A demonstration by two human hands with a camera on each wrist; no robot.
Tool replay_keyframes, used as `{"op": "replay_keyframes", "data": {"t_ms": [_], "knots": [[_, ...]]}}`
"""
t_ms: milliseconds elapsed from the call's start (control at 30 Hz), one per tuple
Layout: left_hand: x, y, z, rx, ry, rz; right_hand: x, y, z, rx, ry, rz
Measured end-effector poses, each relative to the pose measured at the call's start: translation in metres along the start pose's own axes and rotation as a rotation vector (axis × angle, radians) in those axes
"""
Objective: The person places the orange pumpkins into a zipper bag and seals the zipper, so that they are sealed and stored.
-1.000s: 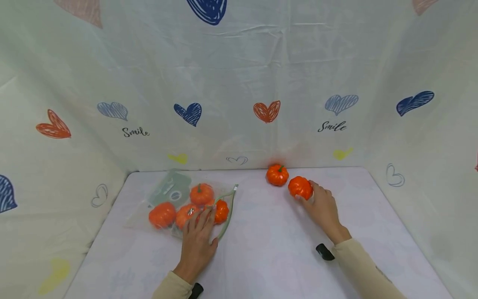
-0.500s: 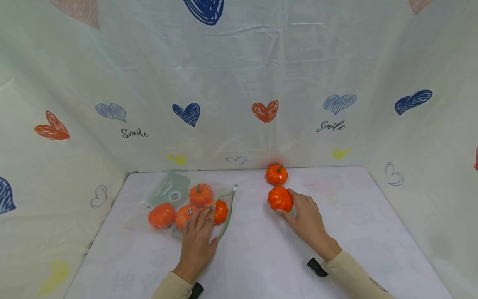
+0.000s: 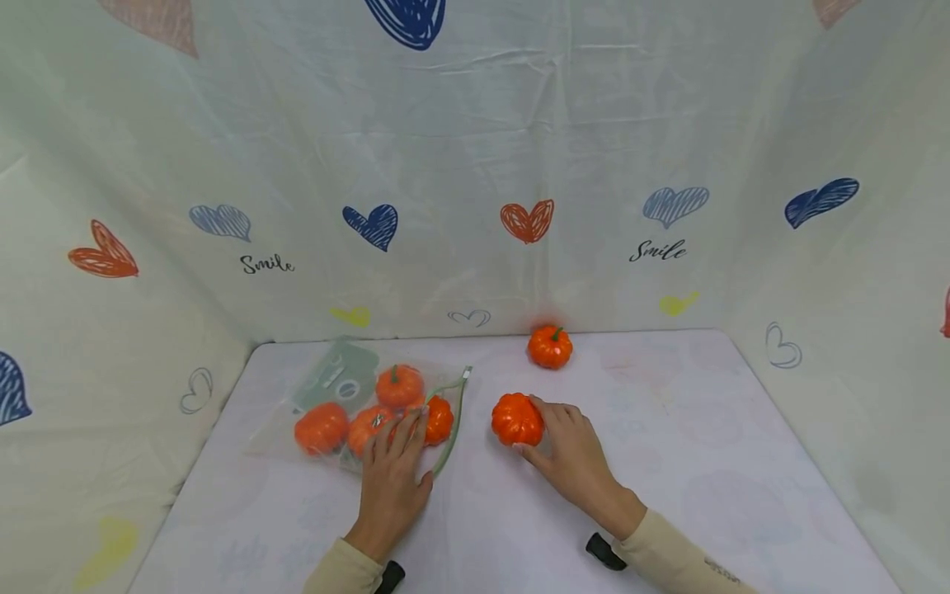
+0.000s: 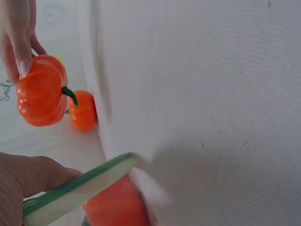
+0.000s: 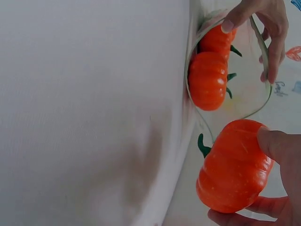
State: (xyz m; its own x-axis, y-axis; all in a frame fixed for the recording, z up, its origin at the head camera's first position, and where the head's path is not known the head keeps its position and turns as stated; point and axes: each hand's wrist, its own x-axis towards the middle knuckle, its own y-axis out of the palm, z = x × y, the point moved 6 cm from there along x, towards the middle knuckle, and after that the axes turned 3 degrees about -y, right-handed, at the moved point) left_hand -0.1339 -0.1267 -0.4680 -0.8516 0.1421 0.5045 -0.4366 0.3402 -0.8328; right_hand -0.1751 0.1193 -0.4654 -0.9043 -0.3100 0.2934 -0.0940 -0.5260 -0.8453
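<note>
Spreading its thumb and fingers, your left hand rests at the green-edged mouth of a clear bag. Your right hand grips an orange pumpkin between thumb and fingers; it hangs above the table, near the bag's mouth, with its stem toward the tabletop. Inside the bag, you have several more pumpkins. Farther off, a loose pumpkin sits stem-up by the table's back edge, before a pale cloth printed with hearts.
</note>
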Motion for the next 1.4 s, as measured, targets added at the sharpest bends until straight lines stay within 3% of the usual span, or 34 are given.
{"op": "replay_keyframes", "data": {"t_ms": [500,933,1400], "knots": [[0.002,0.000,-0.001,-0.019,-0.014,0.014,0.002,0.029,0.041,0.053,-0.104,0.076],[0.003,-0.001,-0.002,-0.044,0.018,-0.037,0.005,0.049,0.063,0.010,-0.185,0.150],[0.003,-0.003,-0.003,-0.035,0.039,-0.053,0.018,0.060,0.073,-0.003,-0.213,0.114]]}}
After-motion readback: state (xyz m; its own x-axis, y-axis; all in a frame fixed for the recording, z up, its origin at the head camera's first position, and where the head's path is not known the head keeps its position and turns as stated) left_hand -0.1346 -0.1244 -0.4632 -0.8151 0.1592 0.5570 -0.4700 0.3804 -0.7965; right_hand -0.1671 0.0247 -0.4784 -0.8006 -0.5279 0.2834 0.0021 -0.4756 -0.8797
